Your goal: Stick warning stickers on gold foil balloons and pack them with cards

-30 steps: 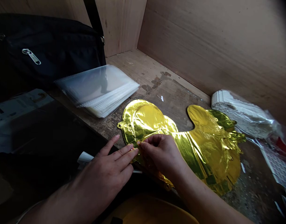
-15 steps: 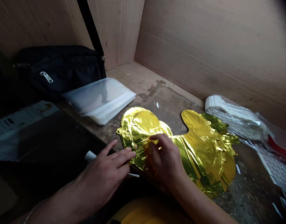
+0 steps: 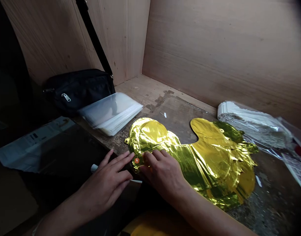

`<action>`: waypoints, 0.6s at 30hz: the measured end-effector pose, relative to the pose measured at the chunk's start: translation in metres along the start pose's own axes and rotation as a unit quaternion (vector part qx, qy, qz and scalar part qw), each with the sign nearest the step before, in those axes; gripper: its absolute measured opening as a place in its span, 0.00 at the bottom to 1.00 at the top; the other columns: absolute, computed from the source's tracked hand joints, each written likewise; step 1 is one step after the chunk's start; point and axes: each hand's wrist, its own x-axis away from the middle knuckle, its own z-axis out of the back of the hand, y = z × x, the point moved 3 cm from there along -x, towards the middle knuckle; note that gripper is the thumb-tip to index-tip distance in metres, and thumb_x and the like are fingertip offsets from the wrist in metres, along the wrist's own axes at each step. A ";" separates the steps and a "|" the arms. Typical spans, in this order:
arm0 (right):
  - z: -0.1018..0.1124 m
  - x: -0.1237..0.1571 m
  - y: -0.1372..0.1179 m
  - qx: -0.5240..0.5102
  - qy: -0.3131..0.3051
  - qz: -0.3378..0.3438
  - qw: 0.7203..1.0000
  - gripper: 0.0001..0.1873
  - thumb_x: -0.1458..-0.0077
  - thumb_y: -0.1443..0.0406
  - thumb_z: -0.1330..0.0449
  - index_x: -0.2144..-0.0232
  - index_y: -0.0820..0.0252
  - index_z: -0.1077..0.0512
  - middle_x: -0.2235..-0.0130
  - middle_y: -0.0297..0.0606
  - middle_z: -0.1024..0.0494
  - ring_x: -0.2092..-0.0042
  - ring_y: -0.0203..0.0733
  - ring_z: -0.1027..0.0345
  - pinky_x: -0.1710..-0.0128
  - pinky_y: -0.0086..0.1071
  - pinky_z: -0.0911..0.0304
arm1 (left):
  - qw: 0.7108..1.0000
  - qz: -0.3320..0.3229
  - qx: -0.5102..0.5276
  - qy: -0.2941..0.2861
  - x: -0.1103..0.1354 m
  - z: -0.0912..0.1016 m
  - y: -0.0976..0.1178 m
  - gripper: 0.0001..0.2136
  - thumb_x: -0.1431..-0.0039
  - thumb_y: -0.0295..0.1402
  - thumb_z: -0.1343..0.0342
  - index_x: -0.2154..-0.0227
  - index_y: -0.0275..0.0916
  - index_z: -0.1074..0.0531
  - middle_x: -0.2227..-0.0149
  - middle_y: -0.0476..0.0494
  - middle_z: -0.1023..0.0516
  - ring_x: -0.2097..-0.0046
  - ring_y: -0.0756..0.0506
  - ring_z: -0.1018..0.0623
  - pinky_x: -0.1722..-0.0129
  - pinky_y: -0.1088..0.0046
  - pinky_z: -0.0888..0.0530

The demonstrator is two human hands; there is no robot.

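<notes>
Several flat gold foil balloons (image 3: 209, 147) lie overlapping on the tabletop. My left hand (image 3: 108, 180) rests at their near left edge, its upper fingers stretched out and fingertips on or beside the foil. A white stick (image 3: 93, 167), thicker at its left end, passes beneath this hand and appears held in it; its thin tip shows past the thumb. My right hand (image 3: 165, 173) is closed, fingers curled and pinching the foil edge. Between both hands a small round orange spot (image 3: 137, 160) with a white mark shows on the foil.
A stack of clear plastic sleeves (image 3: 113, 114) sits at the back left, before a black bag (image 3: 79, 90). Bundled white strips (image 3: 253, 124) in clear plastic lie at the right. Wooden panels (image 3: 214, 49) enclose the back. White scraps (image 3: 258, 181) dot the tabletop.
My right hand has moved left and closed on the foil near my left hand. The orange spot has come into clear sight. The camera view has shifted slightly.
</notes>
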 end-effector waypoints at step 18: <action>-0.005 -0.002 -0.001 -0.018 -0.013 -0.045 0.999 0.06 0.43 0.62 0.41 0.69 0.57 0.28 0.70 0.37 0.25 0.67 0.44 0.33 0.66 0.36 0.42 | 0.996 -0.013 0.082 0.033 -0.007 0.010 0.012 0.06 0.38 0.31 0.47 0.65 0.46 0.24 0.46 0.46 0.27 0.40 0.41 0.35 0.37 0.53 0.43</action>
